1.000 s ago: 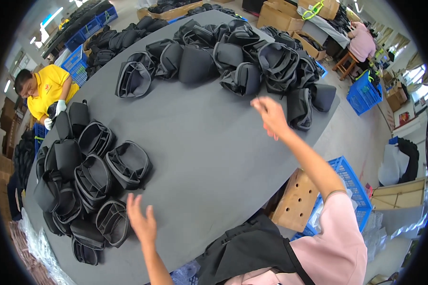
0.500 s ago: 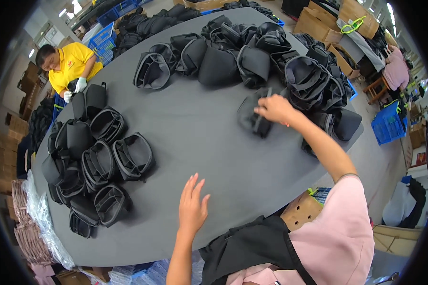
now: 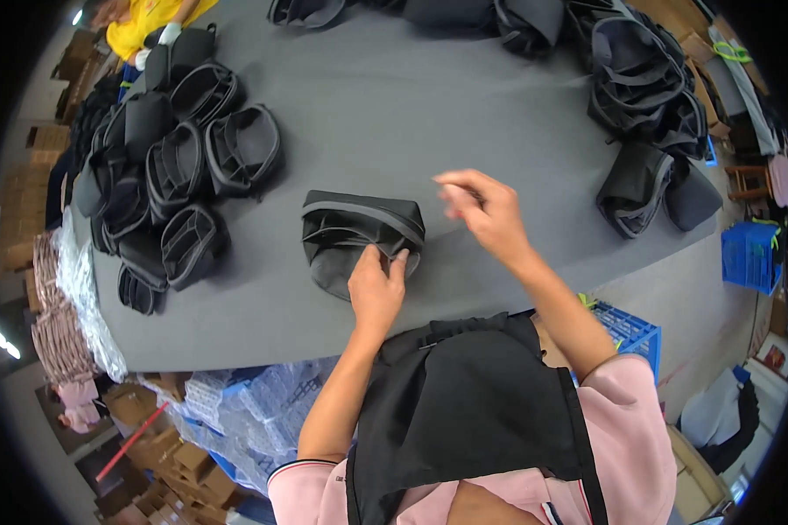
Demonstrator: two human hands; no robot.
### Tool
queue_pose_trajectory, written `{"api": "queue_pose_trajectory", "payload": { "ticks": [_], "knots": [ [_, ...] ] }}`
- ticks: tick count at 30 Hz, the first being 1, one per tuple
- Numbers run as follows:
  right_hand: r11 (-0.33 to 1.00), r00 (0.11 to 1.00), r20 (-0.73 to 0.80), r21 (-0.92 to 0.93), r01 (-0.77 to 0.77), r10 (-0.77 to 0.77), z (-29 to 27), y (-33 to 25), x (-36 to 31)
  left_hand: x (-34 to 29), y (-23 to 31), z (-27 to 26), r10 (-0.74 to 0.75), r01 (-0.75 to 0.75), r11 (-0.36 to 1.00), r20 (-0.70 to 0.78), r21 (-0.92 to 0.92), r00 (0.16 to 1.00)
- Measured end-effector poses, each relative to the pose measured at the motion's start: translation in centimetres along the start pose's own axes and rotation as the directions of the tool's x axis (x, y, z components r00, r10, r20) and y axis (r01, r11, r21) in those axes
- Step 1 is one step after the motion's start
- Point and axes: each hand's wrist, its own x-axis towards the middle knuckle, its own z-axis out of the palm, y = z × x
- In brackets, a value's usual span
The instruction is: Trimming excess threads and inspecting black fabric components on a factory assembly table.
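Observation:
A black zippered fabric pouch (image 3: 363,210) sits on the grey table in front of me, its mouth facing up toward me and inner pockets showing. My left hand (image 3: 377,287) grips the near side of its opening, with thumb and fingertips partly inside. To the right of the pouch, my right hand (image 3: 490,214) hovers apart from it. The right fingers are loosely bent and slightly blurred, spread a little, and nothing shows in them.
Similar black pouches (image 3: 243,150) cluster on the left of the grey table (image 3: 394,114). More pouches (image 3: 637,70) stand along the far and right edges. A co-worker in a yellow shirt (image 3: 153,26) is at the far left. Blue crates (image 3: 751,254) stand on the floor at right.
The pouch that was under my right hand at the right now lies in front of me. My left hand has taken hold of it, and the right has let go. The view has tilted down.

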Motion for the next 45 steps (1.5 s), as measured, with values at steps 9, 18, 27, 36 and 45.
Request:
{"api": "queue_pose_trajectory", "payload": {
  "ticks": [9, 18, 27, 36, 45],
  "knots": [
    [0.617, 0.760, 0.281, 0.453, -0.643, 0.586, 3.3, -2.1, -6.8, -2.1, 1.7, -1.2, -0.265, 0.313, 0.572, 0.190, -0.758, 0.945],
    [0.647, 0.782, 0.272, 0.444, -0.619, 0.561, 2.5, -2.7, -6.8, -2.4, 2.1, -1.2, -0.236, 0.343, 0.580, 0.250, -0.739, 0.939],
    [0.880, 0.946, 0.110, -0.413, -0.234, 0.303, -0.8, -4.8, -7.3, -2.5, 2.3, 0.4, -0.237, 0.220, 0.815, 0.040, -0.536, 0.971],
    [0.872, 0.892, 0.234, -0.406, -0.272, 0.387, -1.6, -3.4, -7.0, -2.8, 2.0, 0.8, -0.268, 0.278, 0.898, 0.075, -0.342, 0.960],
    [0.902, 0.864, 0.291, -0.263, -0.342, 0.412, -1.5, -1.7, -6.8, -3.1, 2.2, 0.6, -0.267, 0.288, 0.904, 0.108, -0.316, 0.958]
  ]
}}
